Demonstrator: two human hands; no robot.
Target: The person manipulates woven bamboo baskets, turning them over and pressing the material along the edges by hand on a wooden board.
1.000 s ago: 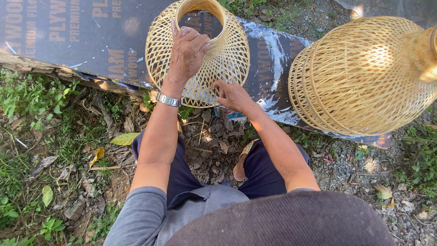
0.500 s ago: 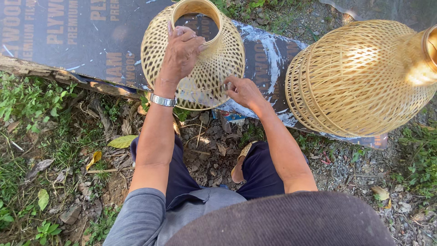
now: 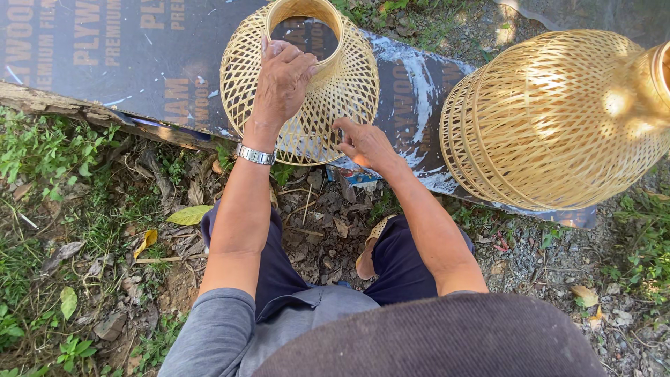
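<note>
Here, the left hand (image 3: pixel 285 75) lies curled over the ring-shaped neck of the woven basket (image 3: pixel 349 87) at upper centre, on the dark board (image 3: pixel 125 63), while the right hand (image 3: pixel 363 143), half open, pinches its lower rim, so a careless tug could snap thin strips or tip it off the board edge.

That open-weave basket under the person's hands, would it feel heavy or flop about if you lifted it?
Probably light: the woven basket is thin strips with open gaps. Likely fairly stiff, since it keeps its bell shape under the left hand while the right hand touches its lower edge. Its wide base on the dark board suggests it won't tip easily.
</note>
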